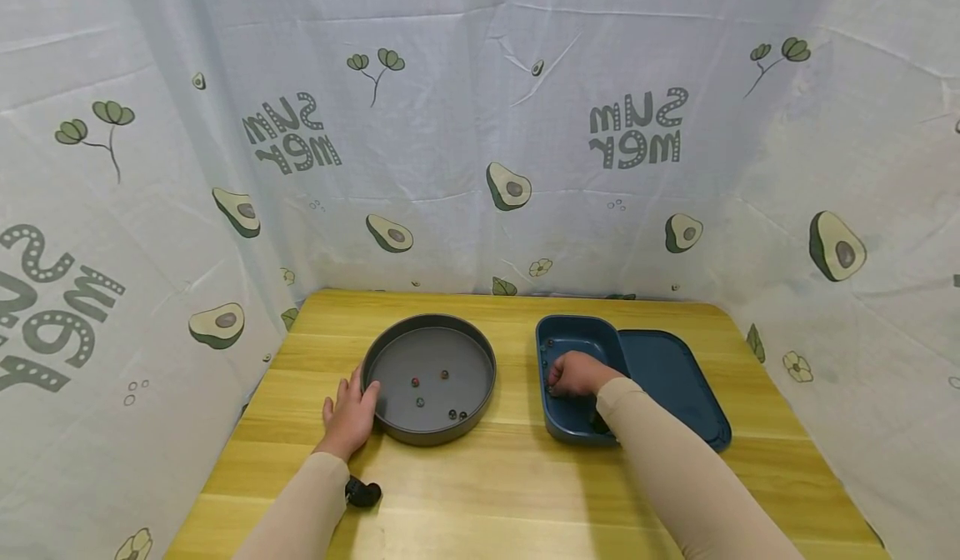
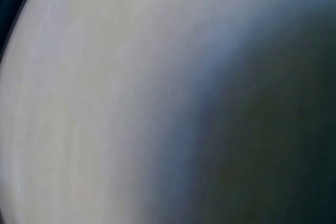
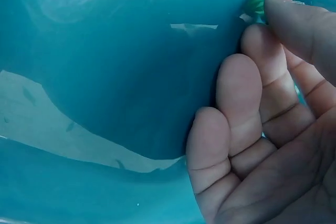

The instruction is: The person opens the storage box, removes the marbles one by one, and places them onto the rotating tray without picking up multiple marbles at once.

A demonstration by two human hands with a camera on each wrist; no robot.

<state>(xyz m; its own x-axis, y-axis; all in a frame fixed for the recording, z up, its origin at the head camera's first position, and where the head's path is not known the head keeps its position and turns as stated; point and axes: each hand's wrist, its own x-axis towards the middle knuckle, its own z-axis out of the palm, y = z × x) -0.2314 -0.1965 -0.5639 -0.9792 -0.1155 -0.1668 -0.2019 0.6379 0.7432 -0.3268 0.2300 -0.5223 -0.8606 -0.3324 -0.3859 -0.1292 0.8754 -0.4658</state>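
Observation:
My left hand (image 1: 351, 420) rests against the left side of a round dark grey pan (image 1: 429, 438), its fingers extended and its thumb by the rim. Several small marbles lie on the pan's floor, among them a reddish marble (image 1: 416, 382). My right hand (image 1: 579, 374) reaches down into a blue rectangular container (image 1: 581, 322). In the right wrist view, its thumb and index fingertip pinch a green marble (image 3: 255, 4) near the container wall, the other fingers curled. Another small marble (image 1: 551, 342) lies inside the container near its left wall. The left wrist view is only blur.
A flat blue lid (image 1: 667, 368) lies against the container's right side. Both vessels stand on a wooden table (image 1: 465, 502). A white printed curtain (image 1: 450, 127) hangs behind and at both sides. A black device (image 1: 363, 493) sits at my left wrist.

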